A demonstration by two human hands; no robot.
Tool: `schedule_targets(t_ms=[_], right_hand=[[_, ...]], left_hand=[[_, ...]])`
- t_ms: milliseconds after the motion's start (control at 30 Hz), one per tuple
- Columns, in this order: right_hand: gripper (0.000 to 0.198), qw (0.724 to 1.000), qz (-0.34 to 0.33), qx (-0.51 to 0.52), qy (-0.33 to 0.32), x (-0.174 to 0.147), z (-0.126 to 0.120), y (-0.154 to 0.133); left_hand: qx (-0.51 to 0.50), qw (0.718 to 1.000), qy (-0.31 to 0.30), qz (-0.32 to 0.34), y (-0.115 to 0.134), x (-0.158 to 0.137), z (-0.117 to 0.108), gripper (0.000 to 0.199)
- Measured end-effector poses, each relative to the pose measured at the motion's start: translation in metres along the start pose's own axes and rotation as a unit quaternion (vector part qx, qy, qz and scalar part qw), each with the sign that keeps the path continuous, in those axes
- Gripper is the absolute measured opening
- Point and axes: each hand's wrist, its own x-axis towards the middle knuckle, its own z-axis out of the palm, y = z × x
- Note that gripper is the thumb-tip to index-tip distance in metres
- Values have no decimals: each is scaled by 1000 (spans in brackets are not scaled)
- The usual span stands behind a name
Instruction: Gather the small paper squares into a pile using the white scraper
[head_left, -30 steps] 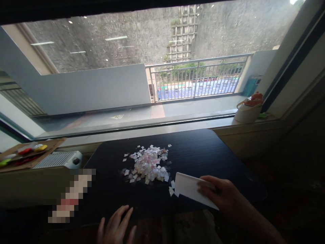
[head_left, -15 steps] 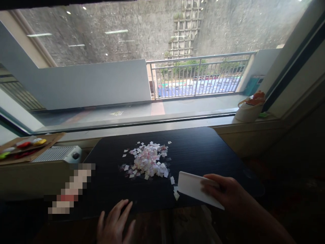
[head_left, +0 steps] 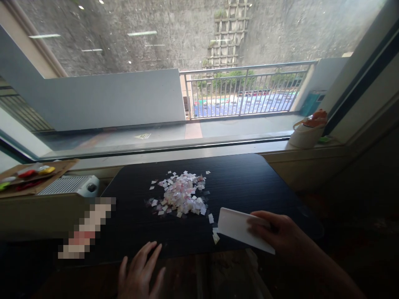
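A white flat scraper (head_left: 235, 227), its long edge low over the dark table (head_left: 249, 182), is gripped in my right hand (head_left: 277, 232). Just left of its edge lie a few loose paper scraps (head_left: 215, 237). A heap of small whitish and pinkish paper pieces (head_left: 182, 193) sits in the middle of the tabletop, with single pieces scattered round it. My left hand (head_left: 141, 270) rests at the table's near edge, fingers spread, holding nothing; its wrist is cut off by the bottom of the view.
A pixelated, blurred-out strip (head_left: 87, 228) covers the table's left edge. Left of the table are a white heater (head_left: 71, 185) and cardboard (head_left: 67, 166) bearing colourful packets. A white container (head_left: 304, 135) stands on the sill at right, before a large window.
The view has tilted slightly, so everything sits a little higher in the picture. Both hands, the scraper and the paper heap look otherwise the same.
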Motion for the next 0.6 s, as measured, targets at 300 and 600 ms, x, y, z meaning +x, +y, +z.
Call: schedule_targets(t_ms=[300, 600], right_hand=[[31, 999, -2, 7, -34, 2, 0, 6], [31, 995, 22, 75, -64, 11, 4, 23]], left_hand=[[3, 1000, 10, 9, -2, -1, 2, 41], [21, 999, 2, 40, -16, -4, 12, 41]])
